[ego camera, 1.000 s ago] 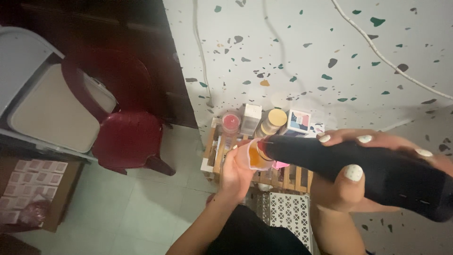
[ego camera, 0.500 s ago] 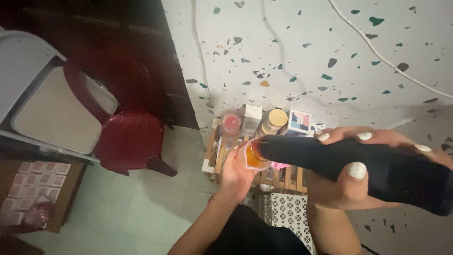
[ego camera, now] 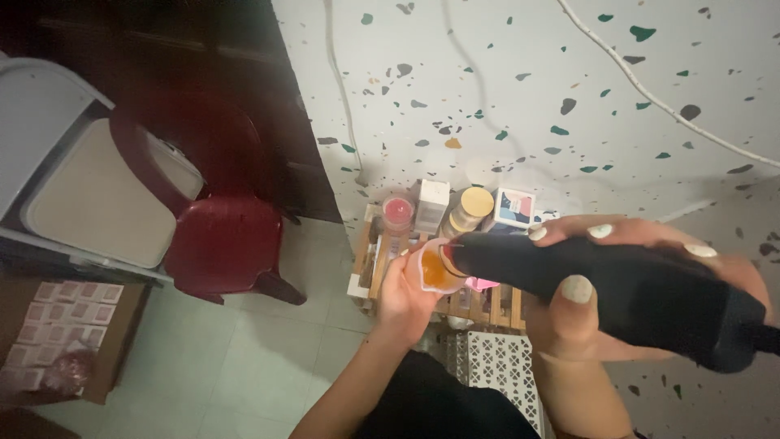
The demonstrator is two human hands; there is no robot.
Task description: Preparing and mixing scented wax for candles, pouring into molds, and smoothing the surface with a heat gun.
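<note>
Right now the right hand (ego camera: 605,284) is gripping a long black handheld tool (ego camera: 601,284) with fingers wrapped round it, its nozzle tip sitting at the rim of a small clear cup of orange liquid (ego camera: 437,267). The left hand (ego camera: 406,297) is clasping that cup from below, above a wooden slatted shelf (ego camera: 479,305). Keeping the cup level and the tip centred over its mouth is probably what is guarding against spills.

Open tiled floor (ego camera: 244,358) lies to my left, bounded by the red plastic chair (ego camera: 215,236) and a cardboard box (ego camera: 65,341) at the far left. Ahead, the wooden rack (ego camera: 382,268) against the speckled wall (ego camera: 528,97) is crowded with a pink candle (ego camera: 398,213), a white box (ego camera: 431,203) and a lidded jar (ego camera: 471,207). Below my hands a white lattice crate (ego camera: 496,366) blocks the way down; the black tool (ego camera: 617,289) spans my right side.
</note>
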